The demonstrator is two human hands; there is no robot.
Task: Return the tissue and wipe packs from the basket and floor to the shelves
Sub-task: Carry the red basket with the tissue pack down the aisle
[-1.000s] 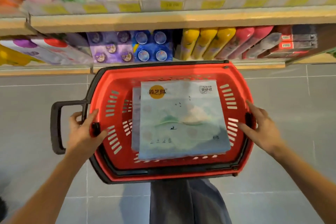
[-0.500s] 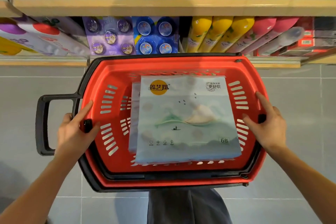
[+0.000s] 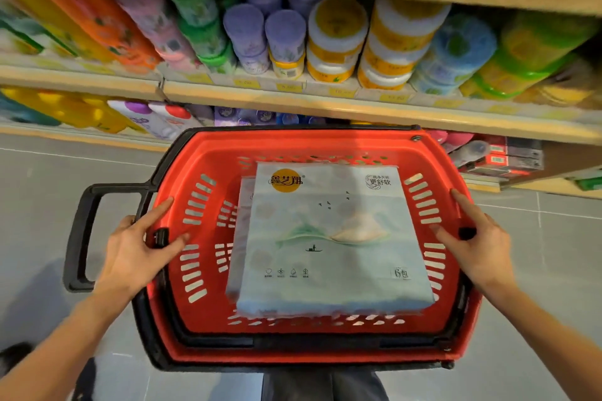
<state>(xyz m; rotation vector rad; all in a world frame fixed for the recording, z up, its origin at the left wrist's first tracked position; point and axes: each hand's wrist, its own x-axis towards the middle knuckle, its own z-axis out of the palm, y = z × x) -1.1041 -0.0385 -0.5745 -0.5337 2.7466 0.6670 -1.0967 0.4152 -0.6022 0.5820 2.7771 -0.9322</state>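
Observation:
A red plastic basket [image 3: 208, 153] with black trim is held up in front of me. Inside it lies a flat pale blue tissue pack [image 3: 329, 238] with a mountain picture, stacked on a second similar pack [image 3: 242, 228] whose left edge peeks out. My left hand [image 3: 136, 251] grips the basket's left rim, thumb inside. The right rim is gripped by my right hand [image 3: 475, 247], its fingers reaching inside the wall. A black pull handle [image 3: 79, 234] sticks out to the left.
Wooden shelves [image 3: 325, 104] run across ahead, stocked with colourful bottles and round containers [image 3: 335, 39] with yellow price tags. The lowest shelf holds purple and blue packs and red boxes [image 3: 508, 159]. Grey tiled floor [image 3: 39, 192] lies below; my dark trousers [image 3: 325, 384] show at the bottom.
The basket has risen with both hands on its rims, and my view has tilted up so a higher shelf of bottles and tubs now shows.

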